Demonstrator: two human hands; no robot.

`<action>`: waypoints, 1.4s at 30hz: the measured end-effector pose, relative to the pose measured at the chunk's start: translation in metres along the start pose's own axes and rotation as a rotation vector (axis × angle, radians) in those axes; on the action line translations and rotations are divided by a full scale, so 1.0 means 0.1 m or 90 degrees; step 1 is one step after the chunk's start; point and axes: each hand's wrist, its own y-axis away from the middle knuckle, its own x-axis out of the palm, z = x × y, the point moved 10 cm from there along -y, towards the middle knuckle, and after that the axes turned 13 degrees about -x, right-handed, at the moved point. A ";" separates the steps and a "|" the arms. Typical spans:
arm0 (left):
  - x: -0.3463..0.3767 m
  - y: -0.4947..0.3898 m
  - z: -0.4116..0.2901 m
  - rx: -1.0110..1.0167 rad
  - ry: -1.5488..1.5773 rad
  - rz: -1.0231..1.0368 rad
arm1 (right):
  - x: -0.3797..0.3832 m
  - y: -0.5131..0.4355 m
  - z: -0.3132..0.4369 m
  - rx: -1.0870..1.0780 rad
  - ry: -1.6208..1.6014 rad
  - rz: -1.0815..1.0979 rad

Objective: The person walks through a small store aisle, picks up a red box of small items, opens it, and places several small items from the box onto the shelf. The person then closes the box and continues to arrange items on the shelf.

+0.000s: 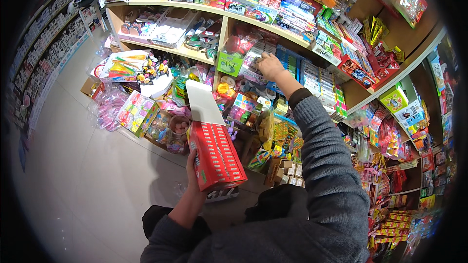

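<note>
My left hand (193,175) grips a red cardboard display box (215,157) from its left side. The box's white lid flap (204,102) stands up and away from me, and rows of small red-and-white packets fill the inside. Stretched out to the shelf, my right hand (270,67) is over a pale carton of small packs (252,66) in the middle compartment. Its fingertips are at the carton's contents; whether they hold a pack I cannot tell. Just left of that carton is a bright green box (229,64), and blue packs (289,60) stand to the right.
The wooden shelf edge (256,25) above my right hand bears candy boxes. Lower down are plastic tubs (179,125), a carton of lollipops (124,66) and bagged sweets (285,131). Packed shelves (398,175) rise on my right. Tiled floor (91,175) lies to the left.
</note>
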 end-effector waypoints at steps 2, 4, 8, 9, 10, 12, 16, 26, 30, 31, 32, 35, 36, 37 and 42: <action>0.00 -0.01 -0.01 -0.002 0.011 0.010 | -0.10 0.03 -0.02 0.035 -0.016 -0.075; 0.01 -0.01 -0.03 0.002 0.011 0.020 | -0.27 0.18 -0.11 0.113 -0.054 -0.208; 0.04 0.02 0.01 -0.014 0.020 0.027 | -0.16 0.47 -0.29 0.273 -0.070 -0.159; 0.05 0.02 0.00 -0.007 0.016 0.020 | -0.13 0.53 -0.31 0.298 -0.101 -0.160; 0.06 0.03 0.00 -0.007 0.018 0.021 | -0.11 0.58 -0.35 0.328 -0.125 -0.167; 0.09 0.04 0.00 -0.005 0.023 0.027 | -0.05 0.63 -0.39 0.367 -0.180 -0.174; 0.10 0.04 0.01 -0.011 0.035 0.031 | -0.02 0.56 -0.37 0.354 -0.193 -0.162; 0.11 0.09 0.00 -0.008 0.041 0.038 | -0.10 0.37 -0.40 0.409 -0.241 -0.227; 0.04 0.08 0.03 -0.023 0.031 0.014 | 0.00 0.14 -0.52 0.419 -0.280 -0.241; 0.01 0.07 0.04 -0.023 0.015 0.001 | 0.05 0.07 -0.54 0.424 -0.282 -0.225; 0.02 0.07 0.04 -0.027 0.007 0.022 | 0.10 0.00 -0.56 0.418 -0.282 -0.201; -0.09 0.05 -0.02 -0.008 -0.032 -0.019 | 0.16 -0.10 -0.63 0.442 -0.281 -0.185; -0.06 0.05 -0.02 -0.006 -0.032 0.000 | 0.09 -0.10 -0.63 0.446 -0.240 -0.224; -0.04 0.05 -0.01 -0.007 -0.031 0.016 | 0.17 -0.15 -0.64 0.436 -0.264 -0.159; 0.05 0.07 0.05 -0.048 -0.010 0.073 | 0.20 -0.15 -0.70 0.458 -0.317 -0.080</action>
